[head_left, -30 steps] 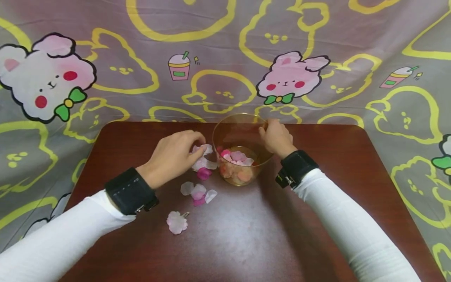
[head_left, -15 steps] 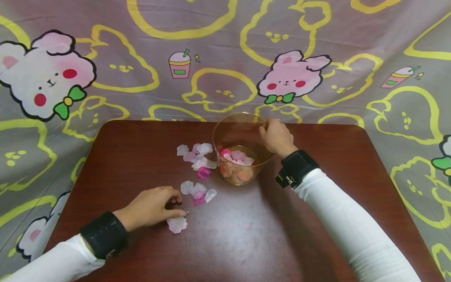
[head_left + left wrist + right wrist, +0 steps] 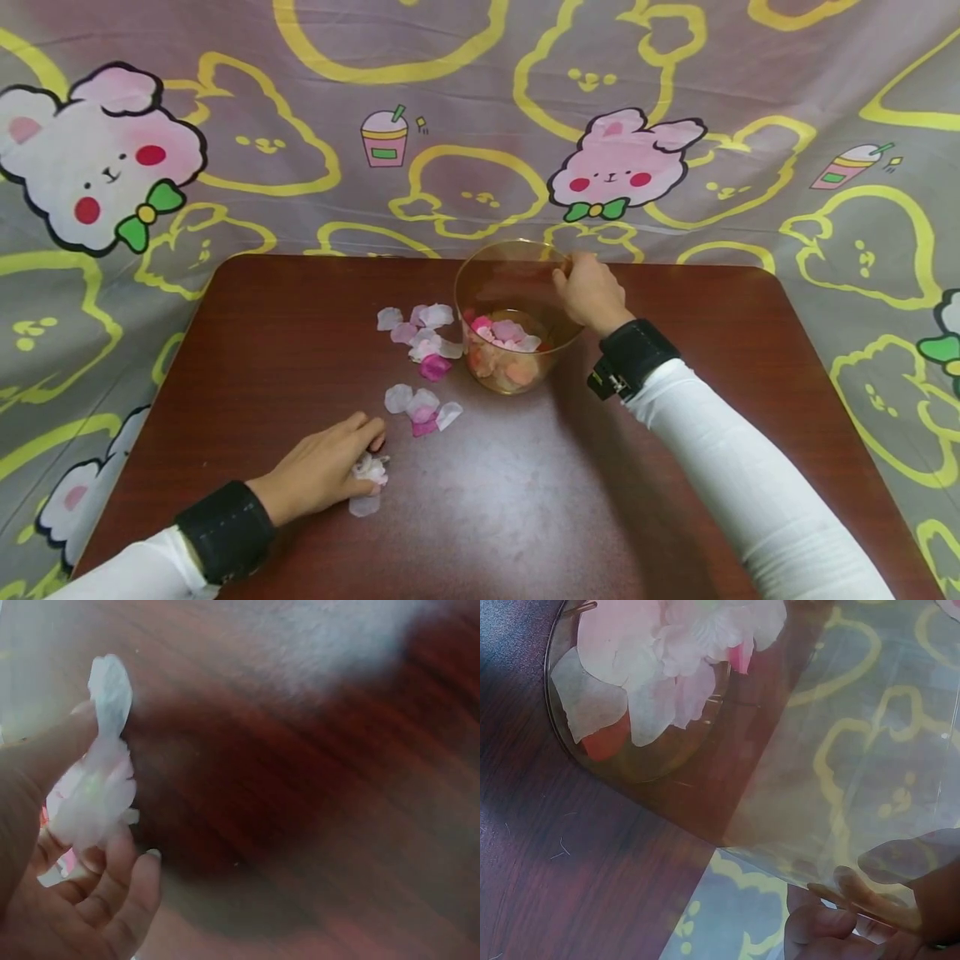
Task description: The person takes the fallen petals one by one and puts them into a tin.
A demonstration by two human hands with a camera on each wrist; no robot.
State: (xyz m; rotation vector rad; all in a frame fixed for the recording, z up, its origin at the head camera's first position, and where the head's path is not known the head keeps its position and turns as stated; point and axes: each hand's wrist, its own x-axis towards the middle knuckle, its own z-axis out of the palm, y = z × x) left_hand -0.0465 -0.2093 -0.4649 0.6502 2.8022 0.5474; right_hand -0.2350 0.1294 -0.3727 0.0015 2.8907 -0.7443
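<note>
Low over the table's near left, my left hand (image 3: 322,467) pinches a pale pink artificial flower (image 3: 369,468) between thumb and fingers. In the left wrist view a whitish petal (image 3: 112,694) sticks up past the thumb, above the flower (image 3: 94,795). My right hand (image 3: 592,292) grips the rim of a clear amber plastic bowl (image 3: 487,279), thumb on one side of the wall and fingers on the other. The bowl leans slightly toward me. Pink, white and orange petals (image 3: 510,335) lie at its bottom, also visible through the wall in the right wrist view.
Left of the bowl lies a loose group of pale and magenta petals (image 3: 423,333). A smaller cluster of petals (image 3: 420,407) lies nearer to me. The brown table (image 3: 525,517) meets a patterned cloth (image 3: 465,108) at the back.
My left hand has moved from the petals beside the bowl down to the near flower, taken hold of it and shifted it slightly toward me. The right hand and bowl stay put.
</note>
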